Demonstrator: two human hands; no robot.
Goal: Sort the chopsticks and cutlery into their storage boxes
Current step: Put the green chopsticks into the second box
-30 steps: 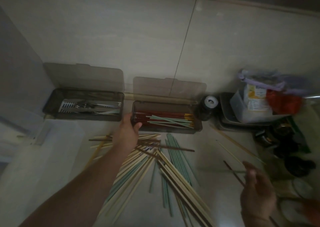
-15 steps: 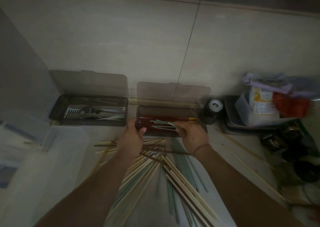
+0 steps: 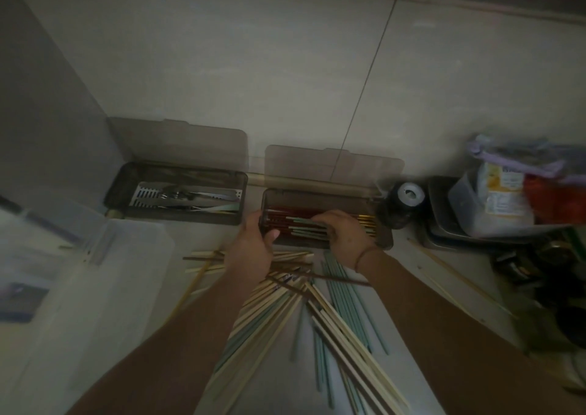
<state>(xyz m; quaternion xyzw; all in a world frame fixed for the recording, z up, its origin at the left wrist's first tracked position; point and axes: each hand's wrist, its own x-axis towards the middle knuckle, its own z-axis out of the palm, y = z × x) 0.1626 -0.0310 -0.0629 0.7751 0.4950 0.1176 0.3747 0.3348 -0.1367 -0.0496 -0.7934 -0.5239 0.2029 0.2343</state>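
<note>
Your left grip (image 3: 253,243) clamps chopstick box (image 3: 383,240) end; right grip (image 3: 344,230) fingers curled on chopsticks inside. Cutlery box (image 3: 177,218) beyond left grip filled. Loose chopsticks (image 3: 285,316) below both grips unsorted: roughly halfway.

The scene is dim and underexposed, with a muddy grey-brown cast. The pale wall tiles (image 3: 253,65) catch the most light, soft and even, without glare; the top right corner falls into darkness. The clear plastic bin (image 3: 79,272) at the left is smeared by blur (its outline barely holds). Wide-angle distortion bends the wall edges outward. The clutter (image 3: 539,272) at the right edge sinks into shadow, detail lost.
</note>
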